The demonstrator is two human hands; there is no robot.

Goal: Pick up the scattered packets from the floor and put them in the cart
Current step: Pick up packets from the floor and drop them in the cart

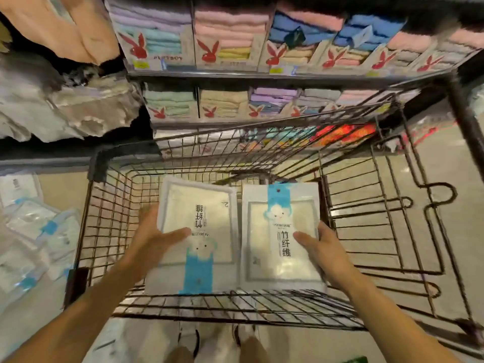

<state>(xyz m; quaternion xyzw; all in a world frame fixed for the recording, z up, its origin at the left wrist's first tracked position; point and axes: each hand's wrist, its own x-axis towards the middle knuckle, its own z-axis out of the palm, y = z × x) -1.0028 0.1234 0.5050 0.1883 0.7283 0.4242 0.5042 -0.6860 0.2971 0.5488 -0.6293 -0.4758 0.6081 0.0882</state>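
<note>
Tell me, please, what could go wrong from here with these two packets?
1. The left hand and right hand each pinch only one edge of the left packet and right packet; either might slip or fall outside the cart.
2. The cart's wire sides have wide gaps, so a flat packet could slide through.
3. The packets on the floor lie close by on the left and could be stepped on.

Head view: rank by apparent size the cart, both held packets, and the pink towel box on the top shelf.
1. cart
2. left packet and right packet: alike, not ranked apart
3. pink towel box, smallest, though it is farther from the camera
</note>
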